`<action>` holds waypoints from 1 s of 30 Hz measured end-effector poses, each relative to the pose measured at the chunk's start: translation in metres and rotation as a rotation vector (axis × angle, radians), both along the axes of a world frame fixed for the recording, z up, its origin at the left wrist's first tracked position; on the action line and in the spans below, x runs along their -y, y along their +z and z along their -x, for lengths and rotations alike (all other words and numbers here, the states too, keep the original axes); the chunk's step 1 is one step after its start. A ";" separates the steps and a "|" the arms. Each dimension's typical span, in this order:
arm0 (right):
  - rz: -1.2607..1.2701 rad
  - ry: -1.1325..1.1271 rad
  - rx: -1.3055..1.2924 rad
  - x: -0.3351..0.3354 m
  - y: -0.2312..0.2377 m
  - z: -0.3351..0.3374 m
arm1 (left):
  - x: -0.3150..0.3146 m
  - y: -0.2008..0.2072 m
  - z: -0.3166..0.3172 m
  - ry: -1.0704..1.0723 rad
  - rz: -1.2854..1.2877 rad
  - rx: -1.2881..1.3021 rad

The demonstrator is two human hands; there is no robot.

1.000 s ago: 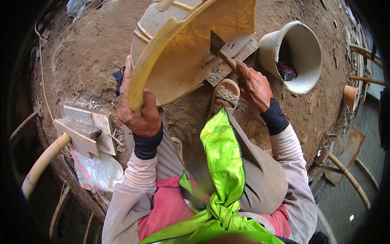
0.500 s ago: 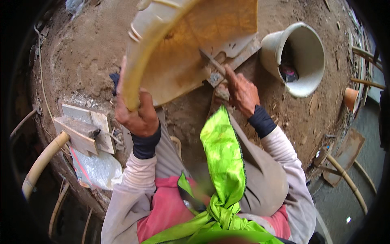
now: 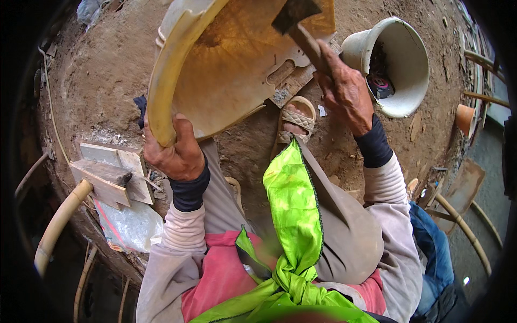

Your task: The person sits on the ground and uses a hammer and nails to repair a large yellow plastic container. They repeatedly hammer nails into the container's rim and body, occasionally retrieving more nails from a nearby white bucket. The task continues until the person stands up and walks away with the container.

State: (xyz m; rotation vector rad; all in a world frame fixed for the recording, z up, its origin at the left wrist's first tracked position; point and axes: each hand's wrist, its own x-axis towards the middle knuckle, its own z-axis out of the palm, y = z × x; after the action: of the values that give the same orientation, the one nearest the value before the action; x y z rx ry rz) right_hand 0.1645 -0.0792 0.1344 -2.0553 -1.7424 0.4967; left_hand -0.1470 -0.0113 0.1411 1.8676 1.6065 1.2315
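Observation:
My left hand (image 3: pixel 175 148) is closed around the thick rounded rim of a curved yellow-brown plastic shell (image 3: pixel 226 81), which is tilted up in front of me. The shell has slot-like cutouts near its right edge. In my right hand (image 3: pixel 347 91) is a hatchet (image 3: pixel 299 19) with a dark metal head and a short handle, raised over the shell's right part. Beneath the shell's near right corner lies a worn wooden board (image 3: pixel 293 87). My sandalled foot (image 3: pixel 296 116) is just beside that board.
A chipped white bucket (image 3: pixel 398 70) lies tipped at the right with dark items inside. To the left are wooden boards (image 3: pixel 110 172) and a clear plastic bag (image 3: pixel 129 223). Bamboo poles (image 3: pixel 62 226) flank the dirt ground. A person's blue-jeaned leg (image 3: pixel 431 247) shows at lower right.
My right hand has lifted the hatchet up and away from the shell's cutout edge. The shell and my left hand shifted slightly left. A blue-jeaned leg has come into view at lower right.

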 end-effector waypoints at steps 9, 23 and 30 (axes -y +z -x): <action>0.249 0.092 0.147 0.012 -0.034 0.003 | -0.005 0.003 -0.005 -0.073 0.012 0.109; -0.057 0.032 -0.005 0.002 -0.018 0.003 | 0.000 0.007 0.000 -0.112 0.098 0.054; 0.367 0.149 0.093 0.008 -0.028 -0.011 | -0.004 0.010 -0.005 -0.120 0.138 0.120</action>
State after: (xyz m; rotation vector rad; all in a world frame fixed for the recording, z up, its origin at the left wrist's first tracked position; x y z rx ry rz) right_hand 0.1750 -0.0876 0.1068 -2.2290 -1.9908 0.8334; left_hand -0.1422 -0.0077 0.1516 1.7435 1.4559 1.1301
